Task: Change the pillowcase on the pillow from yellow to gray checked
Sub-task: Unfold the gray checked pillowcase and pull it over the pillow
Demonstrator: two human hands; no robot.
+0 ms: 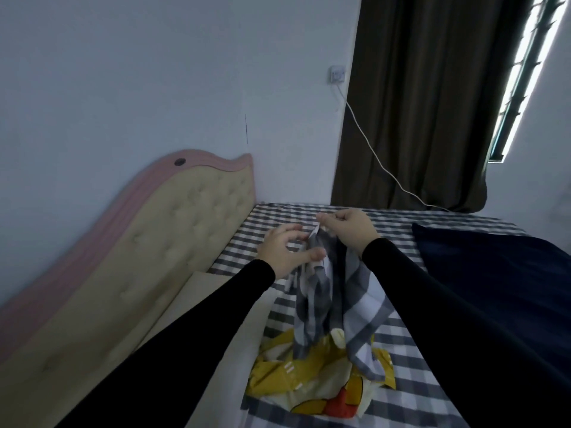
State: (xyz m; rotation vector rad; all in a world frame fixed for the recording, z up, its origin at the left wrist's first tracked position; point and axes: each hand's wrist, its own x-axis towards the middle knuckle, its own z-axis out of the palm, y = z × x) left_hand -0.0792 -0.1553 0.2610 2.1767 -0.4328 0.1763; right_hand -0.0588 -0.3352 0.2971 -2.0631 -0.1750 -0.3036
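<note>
A home bedroom: tufted headboard [173, 217], checked bed sheet [386, 230], dark curtain [426, 103] by the window [525, 72].

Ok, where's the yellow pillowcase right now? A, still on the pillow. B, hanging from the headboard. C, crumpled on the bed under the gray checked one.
C: the yellow pillowcase lies crumpled on the bed, with the gray checked pillowcase dangling over it from both hands.

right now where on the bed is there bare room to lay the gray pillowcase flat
Bare checked sheet beyond the hands, bordered by the headboard and navy blanket. Crowded nearer you: the yellow pillowcase lies crumpled beneath the hanging gray checked pillowcase.
</note>
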